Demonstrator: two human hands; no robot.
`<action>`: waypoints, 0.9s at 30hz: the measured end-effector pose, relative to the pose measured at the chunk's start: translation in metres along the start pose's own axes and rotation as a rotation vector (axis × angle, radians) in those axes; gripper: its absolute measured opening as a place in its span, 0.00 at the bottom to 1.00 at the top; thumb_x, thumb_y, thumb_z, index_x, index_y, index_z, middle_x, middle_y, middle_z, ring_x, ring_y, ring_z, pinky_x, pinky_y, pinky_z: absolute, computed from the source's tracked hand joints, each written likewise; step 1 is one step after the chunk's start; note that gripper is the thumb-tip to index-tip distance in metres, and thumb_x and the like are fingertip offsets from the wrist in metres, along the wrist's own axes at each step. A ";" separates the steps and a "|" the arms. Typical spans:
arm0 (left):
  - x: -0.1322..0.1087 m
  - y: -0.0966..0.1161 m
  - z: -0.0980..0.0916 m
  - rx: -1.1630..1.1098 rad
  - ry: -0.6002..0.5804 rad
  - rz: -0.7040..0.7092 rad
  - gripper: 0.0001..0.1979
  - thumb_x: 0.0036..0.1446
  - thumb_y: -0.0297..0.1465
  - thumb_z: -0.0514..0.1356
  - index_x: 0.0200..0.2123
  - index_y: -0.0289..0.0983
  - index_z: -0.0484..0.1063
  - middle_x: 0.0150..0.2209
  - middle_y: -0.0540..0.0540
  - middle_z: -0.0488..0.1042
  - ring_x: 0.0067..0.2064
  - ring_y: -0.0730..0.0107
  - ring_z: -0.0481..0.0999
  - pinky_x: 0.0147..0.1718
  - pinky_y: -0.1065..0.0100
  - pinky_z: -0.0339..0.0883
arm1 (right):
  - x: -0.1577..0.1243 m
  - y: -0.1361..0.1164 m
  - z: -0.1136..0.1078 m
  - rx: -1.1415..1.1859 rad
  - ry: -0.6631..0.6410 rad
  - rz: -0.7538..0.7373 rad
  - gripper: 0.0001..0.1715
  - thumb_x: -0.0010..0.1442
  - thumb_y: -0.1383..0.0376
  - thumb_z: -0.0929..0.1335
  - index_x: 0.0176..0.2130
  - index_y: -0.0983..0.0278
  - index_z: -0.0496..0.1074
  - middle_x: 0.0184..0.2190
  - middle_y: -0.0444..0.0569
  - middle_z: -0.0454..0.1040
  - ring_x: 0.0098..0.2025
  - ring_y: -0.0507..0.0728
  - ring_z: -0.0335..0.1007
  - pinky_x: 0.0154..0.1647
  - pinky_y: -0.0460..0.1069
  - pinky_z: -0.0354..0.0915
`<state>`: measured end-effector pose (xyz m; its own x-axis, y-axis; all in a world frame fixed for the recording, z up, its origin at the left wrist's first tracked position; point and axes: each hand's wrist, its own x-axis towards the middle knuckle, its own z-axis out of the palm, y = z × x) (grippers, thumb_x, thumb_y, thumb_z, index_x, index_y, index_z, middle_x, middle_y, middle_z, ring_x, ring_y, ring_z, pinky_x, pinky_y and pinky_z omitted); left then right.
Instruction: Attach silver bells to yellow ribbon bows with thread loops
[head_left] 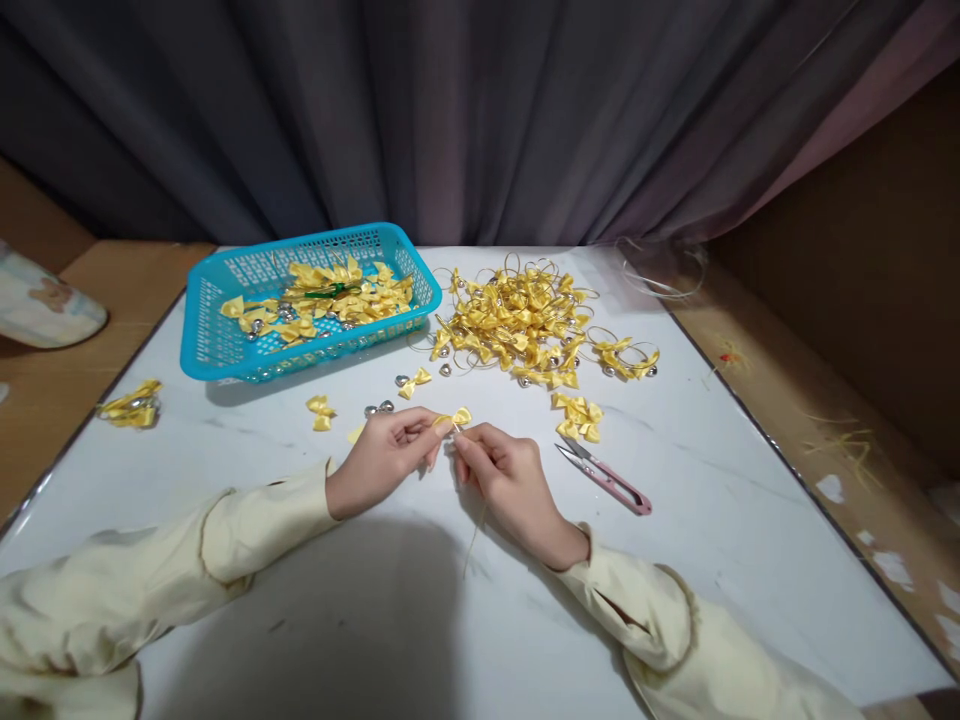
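Observation:
Between my two hands is a small yellow ribbon bow (461, 416). My left hand (391, 450) pinches its left side between thumb and finger. My right hand (510, 480) is closed at the bow's lower edge, pinching a thin gold cord (474, 540) whose loose end hangs down toward the table. What the curled fingers cover is hidden. Just beyond my left hand are silver bells (379, 408) and another bow with a bell (414, 382). Pink-handled thread snips (604, 478) lie to the right of my right hand, blades pointing left.
A blue plastic basket (196, 330) with bows and bells stands at the back left. Beside it is a heap of bows on gold cord loops (517, 315). Smaller groups of bows (576, 415) lie around. A clear plastic bag (652, 270) rests at the white table's (712, 560) back right.

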<state>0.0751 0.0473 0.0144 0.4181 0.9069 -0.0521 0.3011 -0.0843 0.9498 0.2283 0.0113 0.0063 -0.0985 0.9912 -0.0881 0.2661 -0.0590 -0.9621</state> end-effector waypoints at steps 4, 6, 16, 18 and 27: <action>-0.002 -0.005 0.001 -0.127 0.033 0.013 0.14 0.57 0.39 0.56 0.28 0.34 0.71 0.20 0.52 0.68 0.20 0.78 0.62 0.20 0.75 0.57 | 0.001 0.004 -0.002 0.135 -0.040 -0.008 0.16 0.61 0.58 0.63 0.26 0.64 0.67 0.18 0.41 0.66 0.17 0.47 0.53 0.20 0.44 0.52; -0.003 -0.007 0.001 -0.161 0.041 0.029 0.14 0.57 0.39 0.56 0.31 0.33 0.73 0.21 0.51 0.69 0.20 0.78 0.62 0.19 0.74 0.57 | 0.002 0.005 -0.002 0.208 -0.069 0.017 0.15 0.60 0.57 0.64 0.28 0.64 0.67 0.19 0.41 0.67 0.17 0.47 0.53 0.19 0.44 0.52; -0.004 -0.006 -0.001 -0.094 0.065 0.120 0.10 0.58 0.32 0.56 0.36 0.33 0.75 0.22 0.49 0.72 0.23 0.75 0.67 0.23 0.74 0.62 | 0.004 0.003 -0.003 0.257 -0.093 0.053 0.16 0.59 0.58 0.65 0.24 0.65 0.69 0.12 0.38 0.59 0.15 0.46 0.49 0.18 0.44 0.49; -0.005 -0.005 -0.001 -0.057 0.077 0.152 0.10 0.57 0.31 0.55 0.36 0.33 0.76 0.22 0.49 0.72 0.24 0.75 0.69 0.24 0.74 0.64 | 0.004 0.004 -0.003 0.237 -0.092 0.050 0.16 0.59 0.59 0.65 0.24 0.65 0.69 0.11 0.37 0.59 0.15 0.46 0.48 0.19 0.44 0.49; -0.004 -0.007 0.000 0.044 0.122 0.244 0.10 0.58 0.30 0.55 0.33 0.32 0.75 0.21 0.50 0.73 0.24 0.76 0.70 0.25 0.76 0.66 | 0.002 0.004 -0.005 0.151 -0.090 0.002 0.18 0.59 0.58 0.65 0.24 0.66 0.70 0.13 0.40 0.62 0.16 0.46 0.50 0.19 0.44 0.49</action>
<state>0.0713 0.0443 0.0076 0.3774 0.9004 0.2163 0.2424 -0.3215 0.9154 0.2342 0.0135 0.0034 -0.1855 0.9769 -0.1063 0.1195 -0.0849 -0.9892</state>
